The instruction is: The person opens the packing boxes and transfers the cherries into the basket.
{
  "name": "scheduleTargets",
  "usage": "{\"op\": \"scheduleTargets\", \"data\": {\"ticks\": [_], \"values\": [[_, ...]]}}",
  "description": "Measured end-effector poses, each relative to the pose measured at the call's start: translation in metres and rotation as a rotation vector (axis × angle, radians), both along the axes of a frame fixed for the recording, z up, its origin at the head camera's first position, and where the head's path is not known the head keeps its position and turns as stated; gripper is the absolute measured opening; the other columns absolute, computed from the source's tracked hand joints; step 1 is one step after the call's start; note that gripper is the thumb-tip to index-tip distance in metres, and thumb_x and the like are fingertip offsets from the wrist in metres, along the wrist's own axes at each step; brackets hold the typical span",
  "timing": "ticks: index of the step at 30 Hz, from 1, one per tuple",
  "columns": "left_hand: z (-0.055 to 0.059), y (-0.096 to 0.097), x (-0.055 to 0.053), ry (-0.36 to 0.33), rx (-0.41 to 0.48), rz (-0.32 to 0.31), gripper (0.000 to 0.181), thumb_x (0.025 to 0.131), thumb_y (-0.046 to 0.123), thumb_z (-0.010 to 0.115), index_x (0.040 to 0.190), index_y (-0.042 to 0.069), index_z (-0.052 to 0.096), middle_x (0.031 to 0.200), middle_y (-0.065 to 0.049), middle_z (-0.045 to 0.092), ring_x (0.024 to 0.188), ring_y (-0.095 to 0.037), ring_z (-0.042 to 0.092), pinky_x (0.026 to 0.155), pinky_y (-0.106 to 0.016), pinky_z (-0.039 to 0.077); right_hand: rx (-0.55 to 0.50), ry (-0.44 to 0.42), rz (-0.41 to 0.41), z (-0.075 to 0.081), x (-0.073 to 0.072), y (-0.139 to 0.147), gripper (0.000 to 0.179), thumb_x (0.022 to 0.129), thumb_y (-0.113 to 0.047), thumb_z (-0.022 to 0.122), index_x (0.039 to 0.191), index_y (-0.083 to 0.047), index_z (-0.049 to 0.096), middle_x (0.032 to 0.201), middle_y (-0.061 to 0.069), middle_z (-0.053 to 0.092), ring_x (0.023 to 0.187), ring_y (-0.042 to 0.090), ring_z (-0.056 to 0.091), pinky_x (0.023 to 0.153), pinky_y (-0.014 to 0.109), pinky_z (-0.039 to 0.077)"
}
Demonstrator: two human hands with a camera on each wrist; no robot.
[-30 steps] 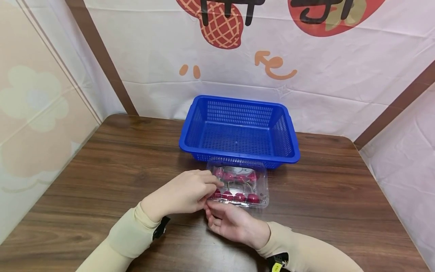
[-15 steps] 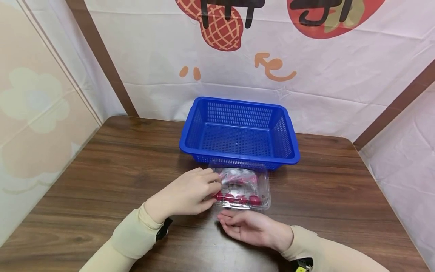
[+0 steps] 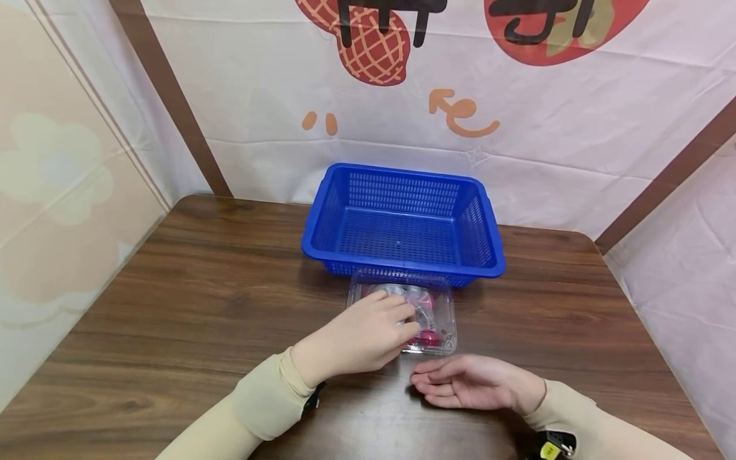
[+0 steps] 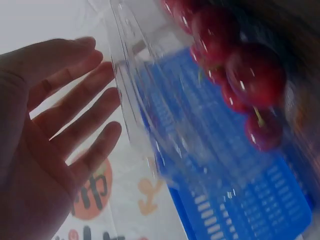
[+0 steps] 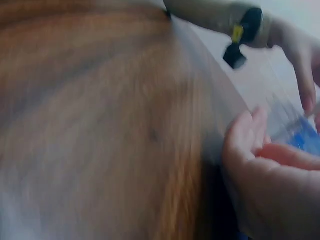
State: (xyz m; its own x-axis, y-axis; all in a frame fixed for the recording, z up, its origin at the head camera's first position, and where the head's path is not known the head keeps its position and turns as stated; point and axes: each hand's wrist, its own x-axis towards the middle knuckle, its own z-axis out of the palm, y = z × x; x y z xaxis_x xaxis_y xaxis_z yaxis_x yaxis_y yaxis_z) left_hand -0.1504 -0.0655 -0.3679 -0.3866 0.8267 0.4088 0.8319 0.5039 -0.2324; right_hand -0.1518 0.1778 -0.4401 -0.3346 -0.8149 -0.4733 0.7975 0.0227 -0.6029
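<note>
A clear plastic clamshell box (image 3: 443,319) lies on the table, with several red cherries (image 4: 255,75) showing through its side. My left hand (image 3: 365,332) reaches over the box's lid in the head view, covering much of the fruit. From the left wrist, the fingers of that hand (image 4: 75,100) look spread and relaxed, tips right at the lid's edge. My right hand (image 3: 477,382) rests to the right in front of the box, palm turned up, fingers loosely bent and holding nothing; the right wrist view shows the same hand (image 5: 275,180) blurred.
Behind the box stands a blue plastic basket (image 3: 397,233) with slotted walls and nothing in it. The wooden table (image 3: 230,281) reaches back to a printed cloth backdrop (image 3: 253,76). More cloth hangs at both sides.
My left hand has moved right along the front of the box and over its lid. My right hand has drawn away from the box's front edge, to the right.
</note>
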Motion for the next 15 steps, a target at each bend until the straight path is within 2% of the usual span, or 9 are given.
{"op": "scheduleTargets", "data": {"ticks": [3, 9, 15], "values": [[-0.002, 0.009, 0.001, 0.013, 0.000, 0.003, 0.004, 0.085, 0.023, 0.063, 0.087, 0.020, 0.064, 0.090, 0.008, 0.061, 0.087, -0.013, 0.055, 0.072, -0.026, 0.045, -0.013, 0.000, 0.020, 0.000, -0.007, 0.012, 0.028, 0.099, -0.004, 0.036, 0.117, -0.007, 0.056, 0.113, 0.003, 0.066, 0.107, 0.009, 0.061, 0.100, 0.027, 0.047], [-0.004, 0.022, 0.001, 0.045, 0.003, 0.006, 0.004, 0.083, 0.021, 0.063, 0.088, 0.021, 0.064, 0.088, 0.008, 0.059, 0.088, -0.013, 0.055, 0.072, -0.026, 0.044, -0.010, -0.008, 0.013, 0.001, -0.017, 0.027, 0.029, 0.101, -0.009, 0.033, 0.117, -0.009, 0.058, 0.111, 0.000, 0.067, 0.105, 0.007, 0.062, 0.099, 0.025, 0.048], [-0.007, 0.031, -0.003, 0.035, -0.001, 0.017, 0.007, 0.081, 0.018, 0.063, 0.088, 0.021, 0.063, 0.088, 0.007, 0.059, 0.087, -0.012, 0.055, 0.069, -0.025, 0.044, 0.046, 0.045, 0.025, 0.004, -0.025, 0.036, 0.031, 0.101, -0.012, 0.032, 0.110, -0.011, 0.062, 0.107, -0.003, 0.069, 0.101, 0.006, 0.063, 0.096, 0.024, 0.049]]}}
